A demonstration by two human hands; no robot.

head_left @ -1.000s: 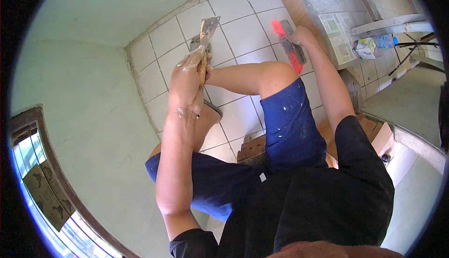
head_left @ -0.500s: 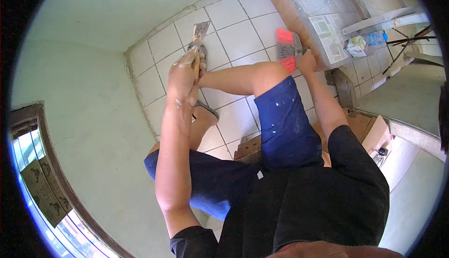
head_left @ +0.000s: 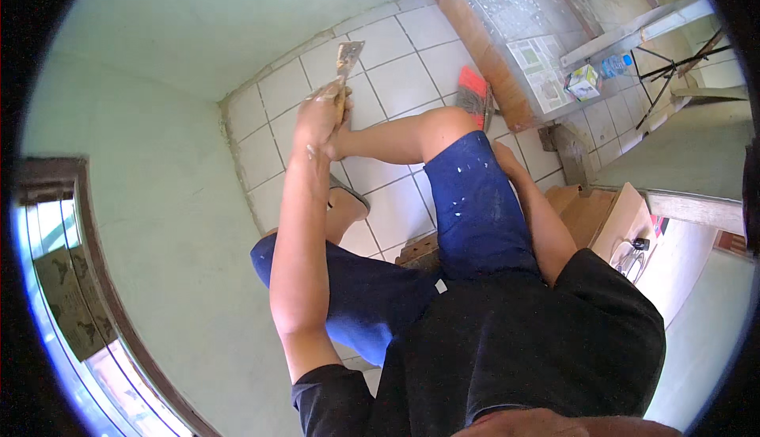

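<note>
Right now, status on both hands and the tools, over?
Left hand gripping putty knife, blade on the floor tiles. Right hand hidden behind the raised knee, near the red-handled brush; grip unclear. Nothing blocking the blade.

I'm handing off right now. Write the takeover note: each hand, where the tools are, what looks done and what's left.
Left hand: gripping the handle of a putty knife, blade pointing out over the white floor tiles near the wall corner.
Right hand: down behind the raised knee, not clearly seen; grip cannot be told.
Red-bristled brush: on the tiles beside the brown step edge, close to the right hand.
Done: cannot judge from this view; grout lines look dark and uneven.
Left: probably continue working the tile joints by the corner.
</note>
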